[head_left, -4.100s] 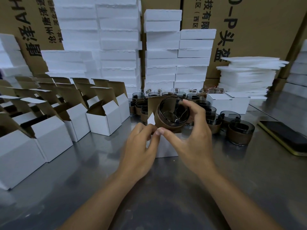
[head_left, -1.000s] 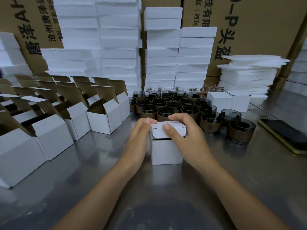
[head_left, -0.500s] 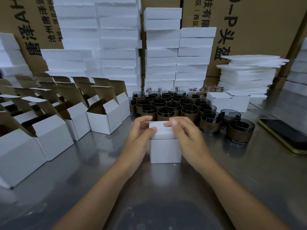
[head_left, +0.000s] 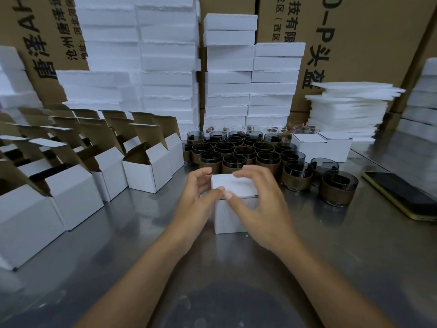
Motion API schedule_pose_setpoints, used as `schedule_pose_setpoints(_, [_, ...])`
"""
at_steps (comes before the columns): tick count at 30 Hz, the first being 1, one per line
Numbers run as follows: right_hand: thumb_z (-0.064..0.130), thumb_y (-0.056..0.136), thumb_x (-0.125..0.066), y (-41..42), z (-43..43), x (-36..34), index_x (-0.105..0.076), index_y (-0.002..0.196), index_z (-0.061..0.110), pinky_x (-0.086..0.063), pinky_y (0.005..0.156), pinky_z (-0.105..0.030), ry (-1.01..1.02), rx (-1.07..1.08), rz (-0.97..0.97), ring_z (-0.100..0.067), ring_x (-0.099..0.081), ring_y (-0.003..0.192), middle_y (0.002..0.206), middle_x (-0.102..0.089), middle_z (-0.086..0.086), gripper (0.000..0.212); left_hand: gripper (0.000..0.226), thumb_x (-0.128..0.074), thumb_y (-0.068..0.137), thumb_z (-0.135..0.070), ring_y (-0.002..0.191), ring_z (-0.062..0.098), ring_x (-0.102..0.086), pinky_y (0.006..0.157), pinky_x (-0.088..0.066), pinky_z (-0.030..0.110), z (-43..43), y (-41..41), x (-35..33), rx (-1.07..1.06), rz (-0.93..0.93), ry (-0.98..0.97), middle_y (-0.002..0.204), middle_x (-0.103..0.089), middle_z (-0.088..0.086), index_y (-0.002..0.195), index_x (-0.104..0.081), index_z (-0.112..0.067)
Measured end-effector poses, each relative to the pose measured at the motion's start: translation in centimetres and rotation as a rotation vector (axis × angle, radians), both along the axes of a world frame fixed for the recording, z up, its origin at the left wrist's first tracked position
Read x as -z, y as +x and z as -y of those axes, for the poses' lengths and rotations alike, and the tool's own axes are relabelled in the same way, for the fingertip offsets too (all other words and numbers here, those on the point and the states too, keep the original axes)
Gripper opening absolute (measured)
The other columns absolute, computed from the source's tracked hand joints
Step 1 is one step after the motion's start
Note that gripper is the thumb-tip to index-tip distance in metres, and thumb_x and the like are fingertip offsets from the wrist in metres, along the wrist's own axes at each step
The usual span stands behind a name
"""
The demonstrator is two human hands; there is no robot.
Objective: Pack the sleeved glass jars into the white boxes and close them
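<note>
A closed white box (head_left: 228, 218) stands on the metal table in front of me. My left hand (head_left: 197, 197) wraps its left side, thumb on the front top edge and fingers at the far corner. Arched over the lid, my right hand (head_left: 259, 204) has its thumb at the front edge and its fingertips near the back. Behind the box, several dark glass jars in brown sleeves (head_left: 246, 153) stand packed together, and more sleeved jars (head_left: 339, 188) sit to the right. Several open white boxes (head_left: 147, 172) with raised brown flaps stand in rows on the left.
Two closed white boxes (head_left: 309, 145) sit behind the jars at right. A phone (head_left: 402, 195) lies at the right edge. Stacks of white foam blocks (head_left: 227, 79), foam sheets (head_left: 347, 107) and big cardboard cartons (head_left: 369, 39) line the back of the steel table (head_left: 343, 268).
The sleeved jar went into the box and the lid flap was folded down and tucked in. Since half a second ago my fingers have lifted from pressing flat to arching round the box.
</note>
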State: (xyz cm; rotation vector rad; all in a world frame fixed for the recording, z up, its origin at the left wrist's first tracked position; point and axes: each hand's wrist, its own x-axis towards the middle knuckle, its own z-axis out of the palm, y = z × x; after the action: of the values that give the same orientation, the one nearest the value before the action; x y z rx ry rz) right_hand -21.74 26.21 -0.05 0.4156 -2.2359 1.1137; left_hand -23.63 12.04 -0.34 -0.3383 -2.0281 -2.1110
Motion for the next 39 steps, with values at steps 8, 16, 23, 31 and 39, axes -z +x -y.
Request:
schedule_pose_setpoints(8, [0.065, 0.064, -0.062, 1.4, 1.4, -0.2, -0.047, 0.123, 0.032, -0.024, 0.097, -0.023, 0.202, 0.179, 0.14, -0.004, -0.023, 0.125, 0.134, -0.026, 0.012, 0.07, 0.03, -0.06, 0.084, -0.006, 0.109, 0.02, -0.058, 0.095, -0.043, 0.036, 0.6, -0.6, 0.2, 0.032, 0.143, 0.192, 0.103, -0.062, -0.004, 0.105, -0.063, -0.027])
schedule_pose_setpoints(16, [0.045, 0.067, -0.067, 1.5, 1.3, 0.1, -0.029, 0.133, 0.03, -0.038, 0.087, -0.024, -0.06, 0.216, 0.279, -0.01, -0.038, 0.118, 0.124, -0.034, 0.01, 0.078, 0.023, -0.06, 0.088, -0.011, 0.115, 0.016, -0.055, 0.1, -0.04, 0.035, 0.8, -0.5, 0.1, 0.002, 0.146, 0.168, 0.117, -0.062, 0.003, 0.106, -0.062, -0.024])
schedule_pose_setpoints(23, [0.046, 0.061, -0.069, 1.3, -2.0, -4.1, -0.016, 0.137, 0.043, -0.038, 0.094, -0.027, -0.188, 0.156, 0.094, 0.0, -0.035, 0.115, 0.127, -0.032, 0.022, 0.092, 0.017, -0.058, 0.089, -0.018, 0.094, 0.012, -0.063, 0.084, -0.046, 0.029, 0.7, -0.6, 0.1, -0.036, 0.146, 0.083, 0.104, -0.065, 0.005, 0.104, -0.063, -0.022])
schedule_pose_setpoints(31, [0.029, 0.067, -0.076, -5.3, -14.8, -12.6, -0.026, 0.14, 0.02, -0.037, 0.079, -0.028, -0.219, 0.548, 0.029, -0.014, -0.039, 0.105, 0.136, -0.035, -0.005, 0.089, 0.017, -0.056, 0.087, 0.001, 0.081, 0.02, -0.062, 0.072, -0.045, 0.026, -0.2, -1.1, 0.4, -0.008, 0.099, 0.025, 0.085, -0.065, 0.01, 0.097, -0.061, -0.012])
schedule_pose_setpoints(39, [0.025, 0.068, -0.077, -10.6, -21.7, -6.1, -0.029, 0.138, 0.001, -0.035, 0.1, -0.042, -0.204, 0.817, 0.241, -0.035, -0.035, 0.125, 0.136, -0.034, -0.021, 0.088, 0.021, -0.052, 0.084, 0.013, 0.075, 0.025, -0.059, 0.062, -0.045, 0.014, -0.2, -1.1, 0.7, 0.061, 0.034, 0.005, 0.083, -0.059, 0.019, 0.099, -0.06, 0.001])
